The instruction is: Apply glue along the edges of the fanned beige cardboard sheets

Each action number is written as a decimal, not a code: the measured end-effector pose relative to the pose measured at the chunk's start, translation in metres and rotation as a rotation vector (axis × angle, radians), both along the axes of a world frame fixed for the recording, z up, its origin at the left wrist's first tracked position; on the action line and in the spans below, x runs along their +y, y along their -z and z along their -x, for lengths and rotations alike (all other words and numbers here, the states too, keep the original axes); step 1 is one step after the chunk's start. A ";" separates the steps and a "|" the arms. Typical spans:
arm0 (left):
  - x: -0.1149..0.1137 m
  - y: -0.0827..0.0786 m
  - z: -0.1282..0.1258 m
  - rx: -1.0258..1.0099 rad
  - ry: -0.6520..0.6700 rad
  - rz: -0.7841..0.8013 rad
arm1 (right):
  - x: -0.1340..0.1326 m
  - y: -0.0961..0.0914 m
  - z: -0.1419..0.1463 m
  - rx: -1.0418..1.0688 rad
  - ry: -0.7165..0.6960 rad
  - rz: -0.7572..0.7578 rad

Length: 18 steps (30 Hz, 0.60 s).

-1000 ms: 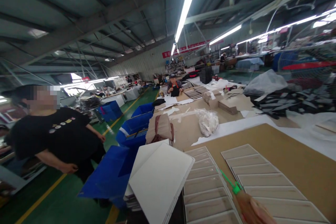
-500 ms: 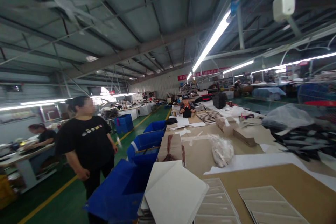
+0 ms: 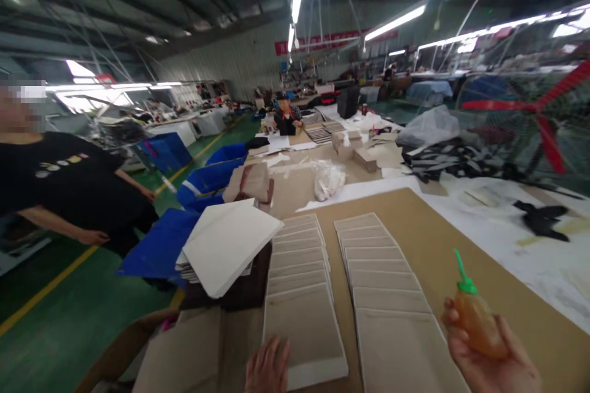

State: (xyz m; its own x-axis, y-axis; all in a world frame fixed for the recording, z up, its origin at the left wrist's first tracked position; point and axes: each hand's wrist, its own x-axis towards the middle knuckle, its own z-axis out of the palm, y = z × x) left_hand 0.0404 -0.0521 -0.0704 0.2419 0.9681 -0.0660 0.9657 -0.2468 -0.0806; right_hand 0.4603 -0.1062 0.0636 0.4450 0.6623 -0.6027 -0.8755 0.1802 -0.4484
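My right hand point(image 3: 489, 363) is closed round a small amber glue bottle point(image 3: 477, 318) with a green nozzle, held upright above the brown board point(image 3: 442, 239) at the lower right. My left hand point(image 3: 267, 368) lies flat, fingers out, on the nearest grey card point(image 3: 304, 325) at the bottom edge. Two overlapping rows of grey cards point(image 3: 378, 258) run away from me across the board.
A tilted stack of white boards point(image 3: 228, 244) sits left of the cards. A person in a black shirt point(image 3: 69, 190) stands in the aisle at left by blue bins point(image 3: 207, 178). Another person point(image 3: 286, 118) sits at the table's far end. A red fan point(image 3: 539, 116) stands at right.
The view has dropped from the ceiling back onto the table. Both my hands have come into view, the right one holding the bottle upright, the left one flat on the near card.
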 end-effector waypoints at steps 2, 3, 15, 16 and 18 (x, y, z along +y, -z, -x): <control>0.005 -0.001 -0.002 0.013 -0.004 0.063 | 0.002 0.000 -0.017 0.063 0.059 0.021; 0.008 -0.002 -0.003 0.021 -0.020 0.084 | 0.004 0.002 -0.025 0.082 0.068 0.032; -0.028 -0.014 -0.043 -0.033 -0.332 -0.093 | 0.018 0.038 -0.114 -0.047 0.045 0.066; -0.035 -0.014 -0.050 -0.054 -0.378 -0.108 | 0.016 0.043 -0.121 -0.063 0.057 0.091; -0.052 -0.012 -0.065 -0.107 -0.457 -0.109 | 0.010 0.056 -0.135 -0.081 0.076 0.133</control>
